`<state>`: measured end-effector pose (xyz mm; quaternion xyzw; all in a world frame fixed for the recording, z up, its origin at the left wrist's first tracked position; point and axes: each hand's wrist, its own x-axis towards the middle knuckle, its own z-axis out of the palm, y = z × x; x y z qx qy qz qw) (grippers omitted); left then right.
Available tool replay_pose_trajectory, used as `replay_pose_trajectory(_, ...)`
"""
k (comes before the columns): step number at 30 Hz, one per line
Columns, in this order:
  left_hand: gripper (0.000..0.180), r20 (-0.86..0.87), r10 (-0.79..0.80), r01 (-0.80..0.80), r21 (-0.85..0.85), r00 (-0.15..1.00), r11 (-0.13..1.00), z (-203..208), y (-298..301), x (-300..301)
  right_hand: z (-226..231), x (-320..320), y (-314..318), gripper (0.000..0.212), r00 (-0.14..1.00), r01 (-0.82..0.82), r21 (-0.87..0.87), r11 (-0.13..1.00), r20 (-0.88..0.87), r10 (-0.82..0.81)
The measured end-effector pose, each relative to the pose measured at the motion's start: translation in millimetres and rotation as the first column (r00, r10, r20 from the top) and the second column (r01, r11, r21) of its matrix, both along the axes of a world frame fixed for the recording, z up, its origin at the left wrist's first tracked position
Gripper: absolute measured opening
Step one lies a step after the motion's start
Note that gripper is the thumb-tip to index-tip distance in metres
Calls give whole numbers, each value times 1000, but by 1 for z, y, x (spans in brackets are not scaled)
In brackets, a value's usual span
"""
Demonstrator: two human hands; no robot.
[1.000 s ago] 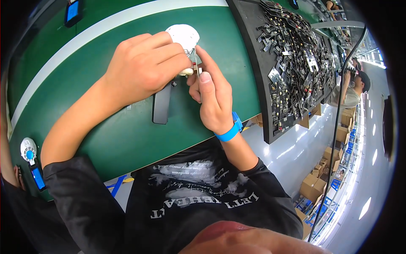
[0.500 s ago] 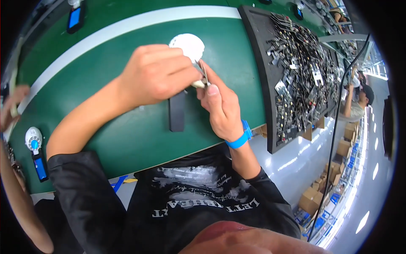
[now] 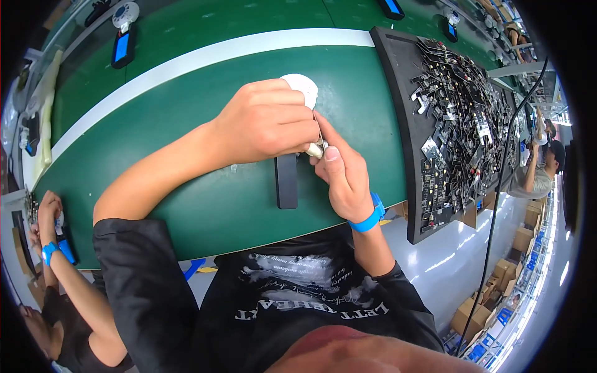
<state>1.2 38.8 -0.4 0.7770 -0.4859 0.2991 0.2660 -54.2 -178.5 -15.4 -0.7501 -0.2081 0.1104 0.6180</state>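
Observation:
My left hand (image 3: pixel 267 124) is closed, its curled fingers against a small whitish, rounded piece (image 3: pixel 314 150). Meeting it from the right, my right hand (image 3: pixel 348 177) pinches a thin, shiny metallic piece (image 3: pixel 322 135) between thumb and fingers. What exactly sits inside the left fist is hidden. Just beyond my left knuckles a round white disc (image 3: pixel 303 87) shows, partly covered. On the near side, a slim black block (image 3: pixel 286 181) lies under the left hand. The hand hides whether disc and block are joined.
A black tray (image 3: pixel 403 133) heaped with small circuit boards (image 3: pixel 463 127) stands at the right. At the left, a co-worker's hands (image 3: pixel 48 214) work at the green table (image 3: pixel 186 99). Devices with blue screens (image 3: pixel 122 46) stand beyond the white strip (image 3: pixel 205 58). A black cable (image 3: pixel 494 217) hangs at right.
The whole view has shifted, so the table and tray appear further right and lower. Both hands stay together over the same pieces. The co-worker at left has come further into view.

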Motion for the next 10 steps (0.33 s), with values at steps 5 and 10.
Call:
replay_pose_trajectory(5,25,-50,31,-34,-50,998,998,3,-5,-5,-1,0,-6,62,999,-30,-22,999,-18,30)
replay_pose_trajectory(10,44,-139,153,-167,-93,978,982,15,-7,-4,-5,-1,-8,65,999,-46,-37,998,-16,45)
